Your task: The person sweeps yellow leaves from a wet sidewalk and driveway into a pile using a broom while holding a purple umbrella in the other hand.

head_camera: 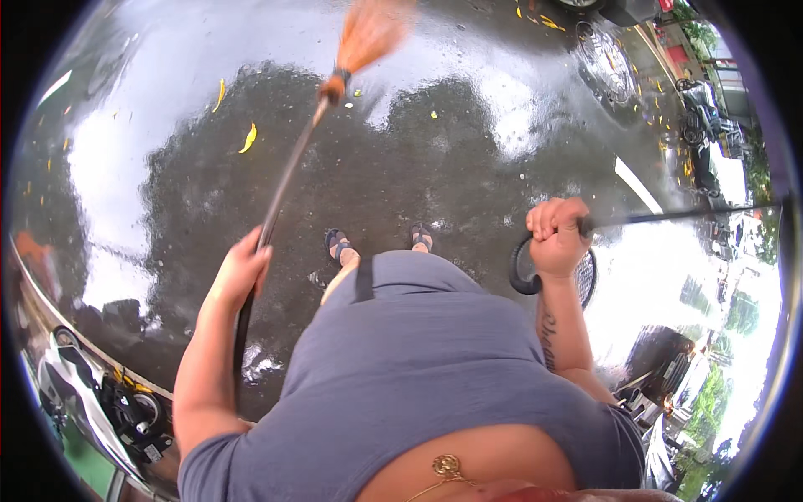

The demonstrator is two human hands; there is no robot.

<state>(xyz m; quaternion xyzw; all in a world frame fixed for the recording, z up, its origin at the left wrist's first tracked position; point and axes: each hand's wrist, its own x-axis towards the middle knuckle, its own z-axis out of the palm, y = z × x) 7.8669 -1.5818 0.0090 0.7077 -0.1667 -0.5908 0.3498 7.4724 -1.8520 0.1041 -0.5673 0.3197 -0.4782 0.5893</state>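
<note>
My left hand (pixel 241 267) is closed around the long dark handle (pixel 285 176) of a broom. The broom's orange bristles (pixel 373 31) fan out at the top of the view, blurred, over wet asphalt (pixel 301 188). On the other side, my right hand (pixel 558 235) grips an umbrella just above its curved black hook handle (pixel 522 270). From that fist the umbrella's thin shaft (pixel 677 215) runs out to the right, towards a purple canopy (pixel 775 125) at the rim. Two yellow leaves, one nearer (pixel 249 138) and one farther (pixel 219 95), lie near the broom handle.
A round manhole cover (pixel 605 63) lies at the upper right, with a vehicle's wheel (pixel 580 3) beyond it. Parked motorcycles stand at the lower left (pixel 94 401) and the far right (pixel 699 110). A curb (pixel 94 345) borders the wet road on the left.
</note>
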